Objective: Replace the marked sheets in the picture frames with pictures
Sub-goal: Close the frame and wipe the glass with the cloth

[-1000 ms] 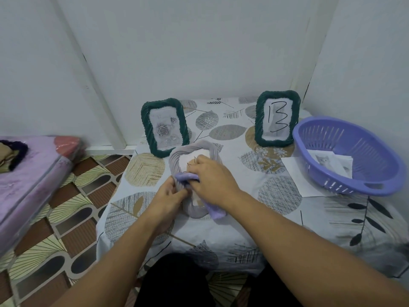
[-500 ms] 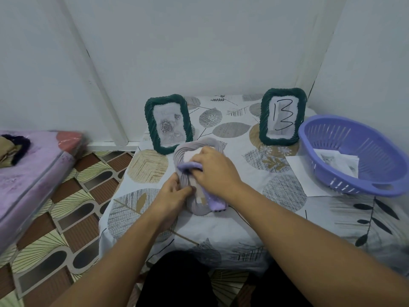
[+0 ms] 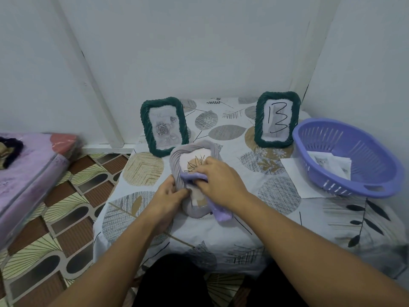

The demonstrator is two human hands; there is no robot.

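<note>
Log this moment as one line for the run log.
left hand grips grey frame | right hand wipes with purple cloth | frame marked 13 still standing

Bare tablecloth (image 3: 276, 196) lies open between the grey frame (image 3: 177, 165) and the purple basket (image 3: 345, 160), while two upright green frames (image 3: 164, 127) (image 3: 277, 119) block the back edge.

hidden: grey frame (image 3: 177, 165) lower pane, under right hand (image 3: 221, 182) | blurred: mattress (image 3: 33, 173)
</note>
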